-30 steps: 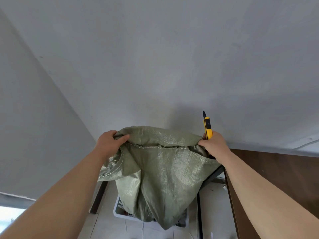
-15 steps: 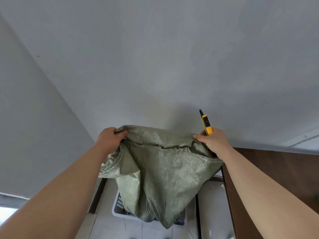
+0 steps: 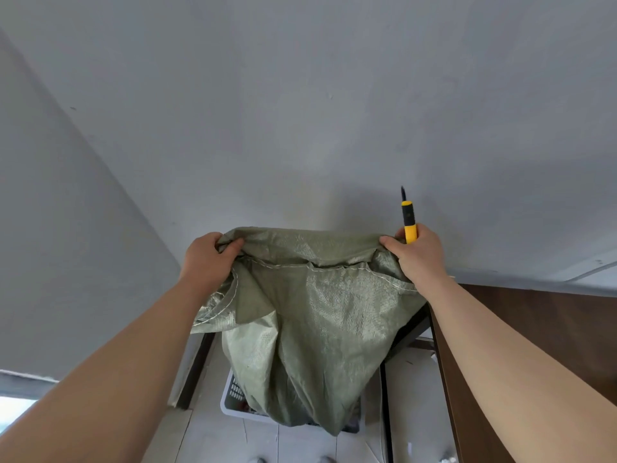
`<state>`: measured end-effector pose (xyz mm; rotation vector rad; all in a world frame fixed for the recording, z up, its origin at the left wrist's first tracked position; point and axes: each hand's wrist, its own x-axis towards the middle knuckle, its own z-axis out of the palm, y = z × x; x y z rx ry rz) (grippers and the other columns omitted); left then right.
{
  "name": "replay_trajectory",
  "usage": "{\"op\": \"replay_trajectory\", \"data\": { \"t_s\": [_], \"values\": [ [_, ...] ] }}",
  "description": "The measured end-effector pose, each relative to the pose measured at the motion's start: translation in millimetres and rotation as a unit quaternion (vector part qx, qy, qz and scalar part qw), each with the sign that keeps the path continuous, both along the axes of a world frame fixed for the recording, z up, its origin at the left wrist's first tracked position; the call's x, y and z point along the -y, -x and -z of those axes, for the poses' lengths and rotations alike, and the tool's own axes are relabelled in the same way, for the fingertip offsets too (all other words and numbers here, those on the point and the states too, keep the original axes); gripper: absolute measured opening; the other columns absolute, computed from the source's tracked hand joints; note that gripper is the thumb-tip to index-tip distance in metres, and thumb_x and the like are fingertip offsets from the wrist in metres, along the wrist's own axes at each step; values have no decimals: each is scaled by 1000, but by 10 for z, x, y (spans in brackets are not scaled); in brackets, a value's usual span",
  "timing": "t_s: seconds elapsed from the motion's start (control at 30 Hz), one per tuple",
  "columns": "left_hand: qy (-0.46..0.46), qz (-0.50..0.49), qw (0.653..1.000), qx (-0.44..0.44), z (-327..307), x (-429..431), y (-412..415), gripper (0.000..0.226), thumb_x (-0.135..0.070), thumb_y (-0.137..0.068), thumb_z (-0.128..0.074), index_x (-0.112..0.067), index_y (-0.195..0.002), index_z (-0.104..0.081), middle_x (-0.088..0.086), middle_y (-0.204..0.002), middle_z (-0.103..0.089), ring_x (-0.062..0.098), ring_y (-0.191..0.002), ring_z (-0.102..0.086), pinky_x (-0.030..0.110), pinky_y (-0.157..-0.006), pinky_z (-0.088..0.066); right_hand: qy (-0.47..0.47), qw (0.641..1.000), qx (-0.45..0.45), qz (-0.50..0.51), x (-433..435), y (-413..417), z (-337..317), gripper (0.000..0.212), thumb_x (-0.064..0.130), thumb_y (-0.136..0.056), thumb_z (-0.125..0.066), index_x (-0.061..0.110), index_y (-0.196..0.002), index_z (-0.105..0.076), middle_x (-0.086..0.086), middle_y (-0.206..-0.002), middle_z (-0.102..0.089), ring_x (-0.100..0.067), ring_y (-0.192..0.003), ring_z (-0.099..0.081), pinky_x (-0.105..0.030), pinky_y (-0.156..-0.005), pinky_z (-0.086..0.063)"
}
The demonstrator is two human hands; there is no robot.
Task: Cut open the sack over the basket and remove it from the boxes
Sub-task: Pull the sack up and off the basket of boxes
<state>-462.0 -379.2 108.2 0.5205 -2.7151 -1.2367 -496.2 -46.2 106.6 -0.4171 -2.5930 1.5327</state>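
We hold the green woven sack [image 3: 317, 322] up in front of the pale wall [image 3: 300, 111], stretched between both hands by its upper edge, and it hangs down slack in folds with a stitched hem showing across the front. Our left hand [image 3: 208, 259] grips the left end of that edge, fingers curled tight over the bunched fabric and thumb pressed on the near side. Our right hand [image 3: 419, 253] pinches the right end under the thumb, while its curled fingers also clasp a yellow and black utility knife [image 3: 410, 225] that stands upright above the fist, its dark tip pointing up and clear of the sack. The sack's lowest corner dangles over the white slotted basket [image 3: 230, 401], which sits on the light floor [image 3: 217, 439] directly beneath; we cannot tell whether the fabric touches its rim. A dark brown wooden surface [image 3: 534, 329] lies under our right forearm
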Motion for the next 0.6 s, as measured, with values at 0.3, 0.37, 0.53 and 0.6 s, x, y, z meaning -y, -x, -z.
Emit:
{"op": "replay_trajectory", "data": {
  "t_s": [0.3, 0.37, 0.53, 0.6],
  "values": [
    [54, 70, 994, 59, 10, -1, -72, 33, -38, -90, -58, -6, -82, -59, 5, -75, -58, 28, -79, -56, 33, -67, -38, -49, 998, 30, -20, -1, 3, 22, 24, 24, -79, -75, 12, -81, -55, 0, -66, -52, -17, -61, -49, -28, -53, -38],
    [44, 63, 997, 32, -78, -16, -33, 30, -36, -90, -59, -7, -83, -59, 3, -74, -57, 26, -78, -55, 32, -68, -37, -41, 999, 22, -12, -10, 32, -27, 24, 24, -79, -75, 12, -81, -55, 1, -66, -52, -17, -62, -49, -29, -54, -38],
    [26, 44, 998, -29, -299, -32, 41, 26, -32, -89, -62, -7, -88, -61, 6, -79, -61, 26, -78, -56, 32, -69, -39, -15, 999, -28, 6, 1, 135, -231, 24, 23, -77, -77, 14, -78, -55, 1, -65, -53, -20, -62, -51, -31, -60, -41],
    [21, 34, 998, -40, -299, -23, 29, 27, -32, -89, -63, -5, -90, -62, 9, -83, -63, 28, -80, -58, 36, -70, -44, -12, 999, -38, 7, 23, 132, -262, 24, 23, -77, -76, 14, -78, -54, 1, -65, -52, -18, -61, -50, -30, -58, -40]
  ]
}}
